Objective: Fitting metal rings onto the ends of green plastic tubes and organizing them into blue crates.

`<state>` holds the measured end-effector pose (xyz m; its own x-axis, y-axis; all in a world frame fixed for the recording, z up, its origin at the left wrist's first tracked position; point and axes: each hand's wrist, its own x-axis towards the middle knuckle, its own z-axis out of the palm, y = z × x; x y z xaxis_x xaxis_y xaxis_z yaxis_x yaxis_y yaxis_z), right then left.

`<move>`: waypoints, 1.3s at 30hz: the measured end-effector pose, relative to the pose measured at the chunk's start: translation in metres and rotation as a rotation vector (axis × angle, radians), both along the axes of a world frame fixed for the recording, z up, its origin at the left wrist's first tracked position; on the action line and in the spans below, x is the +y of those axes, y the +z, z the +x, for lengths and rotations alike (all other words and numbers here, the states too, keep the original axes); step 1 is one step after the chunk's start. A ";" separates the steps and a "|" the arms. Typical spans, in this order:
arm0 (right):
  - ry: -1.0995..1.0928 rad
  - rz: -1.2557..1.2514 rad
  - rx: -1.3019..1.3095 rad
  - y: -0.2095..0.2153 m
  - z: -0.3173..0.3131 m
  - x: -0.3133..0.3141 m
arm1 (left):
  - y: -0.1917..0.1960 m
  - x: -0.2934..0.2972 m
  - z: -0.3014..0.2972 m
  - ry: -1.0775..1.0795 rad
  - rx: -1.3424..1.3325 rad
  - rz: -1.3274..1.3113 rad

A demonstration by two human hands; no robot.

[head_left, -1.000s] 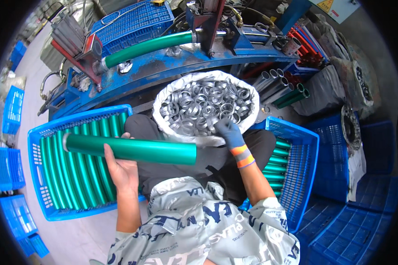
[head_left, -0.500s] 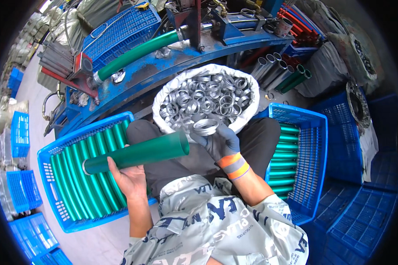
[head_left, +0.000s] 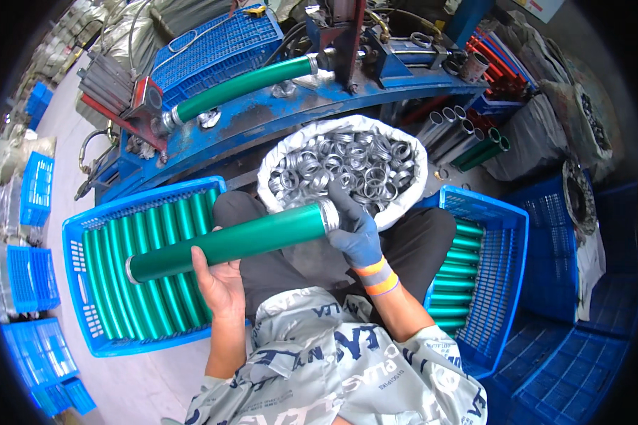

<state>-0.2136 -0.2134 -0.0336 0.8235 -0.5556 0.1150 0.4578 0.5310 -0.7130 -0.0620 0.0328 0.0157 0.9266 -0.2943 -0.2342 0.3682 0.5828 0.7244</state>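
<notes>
My bare left hand (head_left: 220, 276) is wrapped round a green tube (head_left: 241, 242) from below, holding it across my lap. The tube slants slightly up to the right, and its left end carries a pale ring. At its right end sits a silver metal ring (head_left: 329, 215). My right hand (head_left: 354, 228), in a grey-blue glove with an orange and grey cuff, grips that ring against the tube end. Just beyond the hand stands a white sack (head_left: 271, 154) full of similar silver rings (head_left: 344, 170).
Blue crates (head_left: 74, 251) (head_left: 519, 273) of green tubes flank my legs. Ahead is a blue machine bench (head_left: 227, 134) with another green tube (head_left: 248, 86) clamped on it. Several metal and green pipes (head_left: 468, 134) stand at the right, near stacked blue crates (head_left: 574, 354).
My right hand has brought the silver ring from over the sack onto the tube's right end. The whole view has shifted slightly.
</notes>
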 end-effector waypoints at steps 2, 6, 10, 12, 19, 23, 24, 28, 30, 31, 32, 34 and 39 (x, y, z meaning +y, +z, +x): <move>0.029 -0.024 -0.011 0.001 -0.001 0.001 | 0.002 0.002 0.001 0.006 -0.015 -0.007; 0.070 -0.101 0.026 0.005 0.001 -0.002 | 0.003 0.004 0.005 -0.027 -0.050 -0.004; 0.152 -0.221 0.208 0.017 0.001 -0.008 | -0.004 0.011 0.012 -0.012 -0.099 0.025; 0.139 -0.265 0.222 0.017 0.004 -0.013 | -0.009 0.010 0.015 -0.022 -0.110 0.032; 0.266 -0.158 0.366 0.048 0.034 -0.027 | -0.021 0.013 0.038 -0.043 -0.031 -0.064; 0.115 -0.267 0.086 0.022 0.086 -0.086 | -0.004 0.002 0.051 0.032 0.193 -0.158; 0.073 -0.338 0.255 0.024 0.103 -0.102 | -0.001 0.007 0.056 0.015 0.204 -0.184; -0.111 -0.669 0.407 0.013 0.195 -0.147 | 0.009 0.009 0.083 -0.017 0.208 -0.287; -0.260 -1.084 0.393 0.033 0.247 -0.154 | 0.015 0.016 0.094 0.042 0.232 -0.302; -0.260 -1.087 0.386 0.041 0.271 -0.158 | 0.018 0.016 0.100 0.045 0.227 -0.306; -0.365 -1.325 0.470 0.049 0.295 -0.163 | 0.025 0.016 0.105 0.073 0.241 -0.306; -0.470 -1.563 0.536 0.056 0.335 -0.168 | 0.030 0.020 0.111 0.112 0.245 -0.311; -0.606 -1.965 0.997 0.039 0.385 -0.205 | 0.011 0.008 0.127 0.021 0.165 -0.164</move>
<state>0.1712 -0.4185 0.0058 0.7830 -0.4349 0.4448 -0.4673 -0.8831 -0.0410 0.0647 0.0404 0.0271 0.8860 -0.3222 -0.3333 0.4603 0.6967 0.5502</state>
